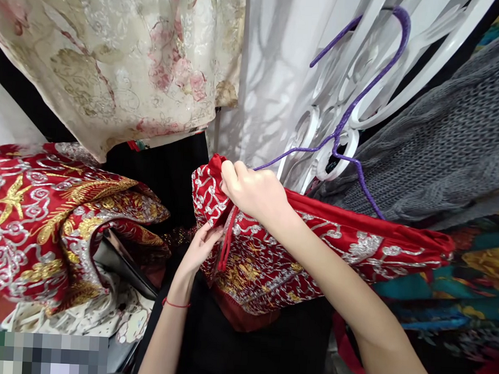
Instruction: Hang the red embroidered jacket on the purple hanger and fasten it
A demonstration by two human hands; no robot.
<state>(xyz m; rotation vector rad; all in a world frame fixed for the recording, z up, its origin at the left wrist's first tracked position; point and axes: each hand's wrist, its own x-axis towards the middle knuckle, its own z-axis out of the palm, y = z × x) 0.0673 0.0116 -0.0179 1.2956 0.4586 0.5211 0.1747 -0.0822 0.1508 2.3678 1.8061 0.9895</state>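
A red skirt (245, 265) with silver and gold embroidery hangs in front of me, its plain red waistband (356, 218) stretching to the right. Inside the waist sits a purple hanger (340, 125), its hook up and its left end hidden. My right hand (253, 190) is closed around the waistband near that hidden end. Lower and to the left, my left hand (202, 246) is closed at the skirt's left edge, thumb and fingers against the cloth; part of its grip is hidden. A red drawstring (227, 241) dangles between the two hands.
Another red embroidered garment (42, 226) lies bunched at the left. Cream floral cloth (135, 52) hangs above it. White scrollwork lattice (353, 114) stands behind the hanger, with a grey knitted cloth (453, 125) draped to the right and teal patterned fabric (436, 297) below.
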